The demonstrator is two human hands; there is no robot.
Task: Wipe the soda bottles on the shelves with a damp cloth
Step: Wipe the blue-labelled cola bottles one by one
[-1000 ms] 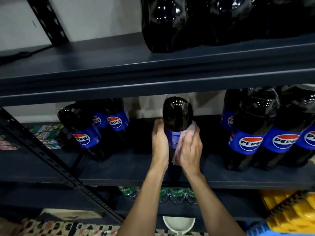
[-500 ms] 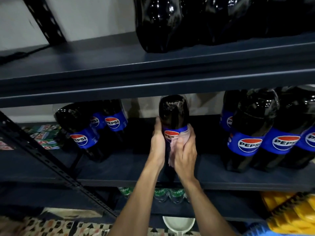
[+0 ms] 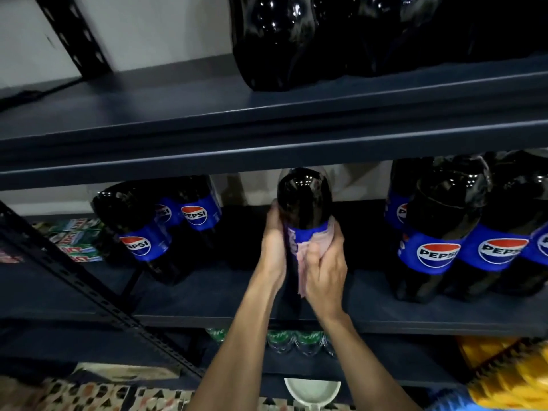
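Observation:
A large dark Pepsi bottle with a blue label stands alone in the middle of the middle shelf. My left hand holds its left side at label height. My right hand presses a pale pink cloth against the label and the body below it, fingers curled round the cloth. The bottle's lower half is hidden behind my hands.
More Pepsi bottles stand in a group at the left and a group at the right. Dark bottles fill the top shelf's right part. A slanted black brace crosses at the left. Small green bottles sit below; a white bowl is near the floor.
The bottle has turned, so its logo went from hidden, to facing me, to off to the left. My right hand with the cloth slid down and across the label.

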